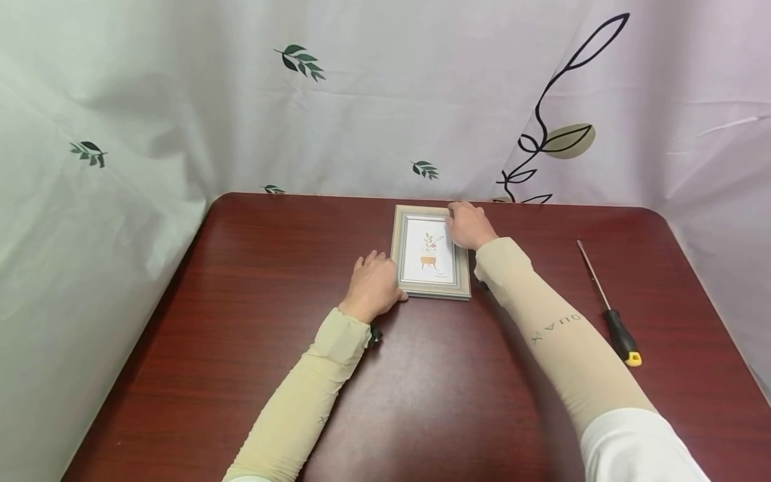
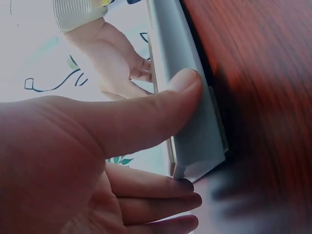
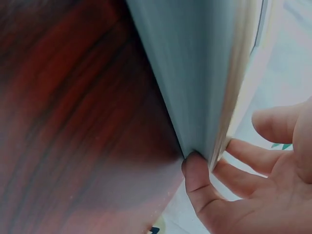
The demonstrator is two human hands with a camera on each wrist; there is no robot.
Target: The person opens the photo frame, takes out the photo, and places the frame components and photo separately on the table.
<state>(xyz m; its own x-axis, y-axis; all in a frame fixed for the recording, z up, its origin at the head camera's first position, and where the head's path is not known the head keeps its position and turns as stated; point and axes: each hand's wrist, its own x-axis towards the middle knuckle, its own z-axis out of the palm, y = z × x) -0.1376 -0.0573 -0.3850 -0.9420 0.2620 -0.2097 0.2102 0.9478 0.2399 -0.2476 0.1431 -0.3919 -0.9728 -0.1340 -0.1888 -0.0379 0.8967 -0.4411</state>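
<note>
A picture frame (image 1: 464, 281) with a pale wooden border lies face up near the table's far side, showing a print of a plant on an orange stand. My left hand (image 1: 372, 284) grips its near left corner. In the left wrist view the thumb (image 2: 180, 97) presses the frame's grey side (image 2: 195, 141), and the fingers (image 2: 156, 207) reach past the corner. At the far right corner, my right hand (image 1: 472, 226) holds the frame. Its fingers (image 3: 197, 180) bend round that corner in the right wrist view.
A screwdriver (image 1: 617, 335) with a black and yellow handle lies on the right of the dark red table (image 1: 241, 321). Behind the table's far edge hangs a white curtain (image 1: 361, 120) with leaf prints.
</note>
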